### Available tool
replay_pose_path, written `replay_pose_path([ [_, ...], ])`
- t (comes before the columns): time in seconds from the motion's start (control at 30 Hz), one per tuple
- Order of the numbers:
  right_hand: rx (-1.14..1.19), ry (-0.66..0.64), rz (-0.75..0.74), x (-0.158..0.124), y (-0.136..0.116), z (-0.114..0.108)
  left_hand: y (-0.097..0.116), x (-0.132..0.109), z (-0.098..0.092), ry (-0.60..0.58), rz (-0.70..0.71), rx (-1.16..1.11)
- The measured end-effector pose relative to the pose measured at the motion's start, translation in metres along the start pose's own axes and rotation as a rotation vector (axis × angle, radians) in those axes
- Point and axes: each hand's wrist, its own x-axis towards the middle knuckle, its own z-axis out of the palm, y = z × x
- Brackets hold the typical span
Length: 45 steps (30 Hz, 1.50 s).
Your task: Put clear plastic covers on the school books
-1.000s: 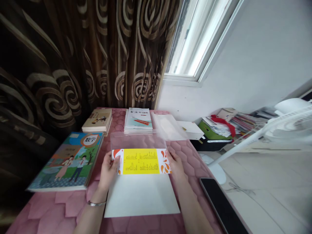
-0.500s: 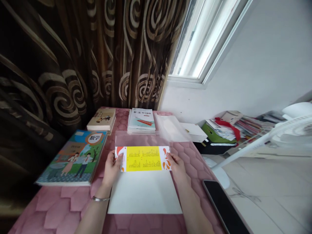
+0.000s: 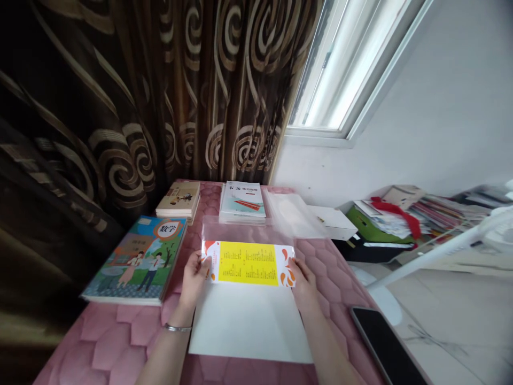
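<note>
A clear plastic sleeve [image 3: 248, 231] lies in front of me, its see-through edge showing above a printed strip. That strip [image 3: 248, 263] is white with a yellow panel of dark text and red-orange drops at both ends. Below it extends a plain white sheet or cover [image 3: 250, 323]; whether it is part of a book I cannot tell. My left hand [image 3: 196, 275] pinches the strip's left end, thumb on top. My right hand [image 3: 301, 277] pinches the right end the same way. The fingers underneath are hidden.
A maths textbook pile [image 3: 134, 262] lies at left, with smaller tan books [image 3: 179, 198] behind. Calligraphy books [image 3: 243, 200] and more clear sleeves [image 3: 294, 214] are at the back. A phone [image 3: 385, 342] lies on the pink quilted cover [image 3: 108, 334] at right, near a white fan [image 3: 433, 248].
The whole view has shifted, so everything appears slightly farther right. Both hands keep the same hold on the strip's ends.
</note>
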Motion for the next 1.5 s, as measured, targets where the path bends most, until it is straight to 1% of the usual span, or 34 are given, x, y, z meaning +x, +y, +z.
replay_pose_path([
  [0.13,-0.055,-0.007,-0.029,0.002,0.001,0.0,0.002,0.001,0.001,0.001,0.018,0.032],
  [0.3,-0.185,0.045,-0.11,0.006,0.004,0.001,0.003,0.002,0.002,0.043,0.03,0.093],
  [0.4,-0.183,0.038,-0.094,0.004,0.001,0.002,0.003,0.003,0.002,0.064,0.047,0.123],
  [0.53,-0.045,-0.054,0.009,-0.002,-0.007,0.002,0.004,0.004,0.005,0.082,0.07,0.142],
  [0.67,-0.046,-0.127,0.014,-0.007,-0.011,0.0,0.003,0.005,0.004,0.08,0.082,0.158],
  [0.77,-0.066,-0.129,-0.025,-0.008,-0.009,0.001,0.001,0.003,0.001,0.053,0.048,0.134],
  [0.9,-0.091,-0.086,-0.079,-0.006,-0.006,0.003,-0.001,0.0,-0.004,0.035,-0.037,0.052],
  [1.0,-0.14,-0.081,-0.105,-0.004,-0.005,0.004,-0.002,0.0,-0.006,0.011,-0.053,0.033],
  [1.13,-0.18,-0.055,-0.117,-0.001,0.0,0.0,-0.005,0.002,-0.007,0.035,-0.003,0.136],
  [1.3,-0.226,-0.073,-0.122,0.004,0.007,-0.007,-0.004,0.003,-0.006,0.05,0.083,0.227],
  [1.4,-0.23,-0.06,-0.132,0.003,0.007,-0.006,-0.003,0.003,-0.005,0.069,0.102,0.266],
  [1.5,-0.18,-0.059,-0.099,-0.001,0.002,-0.002,-0.002,0.004,-0.004,0.084,0.11,0.291],
])
